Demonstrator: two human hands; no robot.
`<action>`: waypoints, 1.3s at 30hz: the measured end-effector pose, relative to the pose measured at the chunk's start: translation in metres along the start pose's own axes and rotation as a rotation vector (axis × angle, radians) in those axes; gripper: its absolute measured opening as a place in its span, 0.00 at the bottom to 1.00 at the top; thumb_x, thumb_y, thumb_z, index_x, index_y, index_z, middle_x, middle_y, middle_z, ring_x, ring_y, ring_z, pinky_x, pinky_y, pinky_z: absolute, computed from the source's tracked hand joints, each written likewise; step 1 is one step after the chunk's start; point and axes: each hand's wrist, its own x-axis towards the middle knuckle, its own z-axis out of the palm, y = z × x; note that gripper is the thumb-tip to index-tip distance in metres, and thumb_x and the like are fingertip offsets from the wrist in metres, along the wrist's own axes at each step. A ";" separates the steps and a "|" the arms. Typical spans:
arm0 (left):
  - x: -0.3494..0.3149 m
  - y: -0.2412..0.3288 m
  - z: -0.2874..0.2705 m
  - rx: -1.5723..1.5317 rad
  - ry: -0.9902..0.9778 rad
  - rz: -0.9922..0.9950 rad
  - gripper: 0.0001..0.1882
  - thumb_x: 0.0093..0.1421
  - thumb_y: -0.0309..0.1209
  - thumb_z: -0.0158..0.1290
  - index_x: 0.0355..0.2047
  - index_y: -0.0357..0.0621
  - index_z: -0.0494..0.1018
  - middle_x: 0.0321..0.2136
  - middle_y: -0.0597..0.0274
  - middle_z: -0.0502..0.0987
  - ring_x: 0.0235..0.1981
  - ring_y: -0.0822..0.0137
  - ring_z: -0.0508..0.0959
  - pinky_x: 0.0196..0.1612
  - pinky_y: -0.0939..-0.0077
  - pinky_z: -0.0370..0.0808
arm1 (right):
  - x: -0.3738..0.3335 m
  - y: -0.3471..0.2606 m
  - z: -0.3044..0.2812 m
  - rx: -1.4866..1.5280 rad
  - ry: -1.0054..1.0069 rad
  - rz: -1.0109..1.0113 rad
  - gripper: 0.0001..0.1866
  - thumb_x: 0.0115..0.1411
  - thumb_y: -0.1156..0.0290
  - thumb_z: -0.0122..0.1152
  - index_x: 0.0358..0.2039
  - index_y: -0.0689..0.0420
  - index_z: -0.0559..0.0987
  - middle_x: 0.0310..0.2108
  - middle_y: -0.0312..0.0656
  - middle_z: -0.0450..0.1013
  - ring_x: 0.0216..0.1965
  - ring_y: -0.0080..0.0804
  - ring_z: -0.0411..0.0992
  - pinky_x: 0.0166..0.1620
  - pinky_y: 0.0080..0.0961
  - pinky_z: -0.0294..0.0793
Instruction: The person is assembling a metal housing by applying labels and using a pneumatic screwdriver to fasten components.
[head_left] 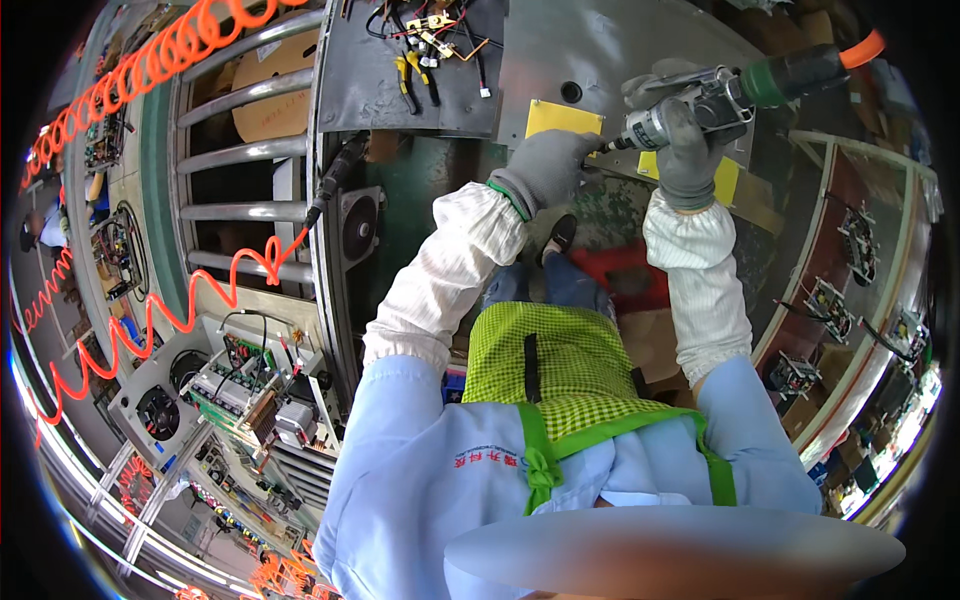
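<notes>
My right hand [688, 160], in a grey glove, is closed round an air drill [722, 108] with a metal body and a green handle end. The drill's narrow tip points left, toward my left hand [545, 170]. That hand, also grey-gloved, has its fingers closed close to the tip; what they hold, if anything, is hidden. Just beyond the left hand, a yellow sheet [560, 118] lies on a grey metal panel [640, 45]. Another yellow piece [725, 182] shows beneath the right hand. An orange hose [862, 50] runs from the drill's handle end.
A dark board [350, 100] at the far left carries cables and yellow-handled pliers [408, 82]. A second tool [335, 178] hangs on a coiled orange hose [230, 285] beside a roller rack [245, 212]. An opened electronic unit [240, 385] stands lower left. A framed shelf [815, 250] with circuit assemblies is at right.
</notes>
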 end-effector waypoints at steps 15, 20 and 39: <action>0.006 0.002 0.006 0.161 -0.034 -0.065 0.20 0.53 0.38 0.58 0.46 0.47 0.74 0.29 0.54 0.80 0.34 0.53 0.80 0.38 0.59 0.76 | -0.018 -0.003 0.005 -0.153 0.045 -0.073 0.20 0.53 0.72 0.55 0.46 0.67 0.69 0.29 0.48 0.75 0.33 0.43 0.76 0.39 0.40 0.78; 0.006 0.001 0.007 0.143 -0.029 -0.070 0.20 0.53 0.38 0.59 0.46 0.47 0.74 0.30 0.54 0.80 0.35 0.53 0.80 0.38 0.60 0.76 | -0.018 0.006 -0.001 -0.111 0.013 -0.102 0.21 0.52 0.70 0.56 0.46 0.67 0.69 0.29 0.49 0.75 0.32 0.43 0.76 0.38 0.40 0.78; -0.028 0.002 0.003 0.452 0.208 -0.210 0.06 0.53 0.30 0.52 0.33 0.47 0.72 0.31 0.56 0.75 0.31 0.50 0.79 0.33 0.56 0.75 | -0.044 -0.002 0.012 -0.196 -0.029 -0.102 0.18 0.55 0.71 0.62 0.44 0.65 0.71 0.30 0.48 0.76 0.34 0.39 0.77 0.40 0.34 0.78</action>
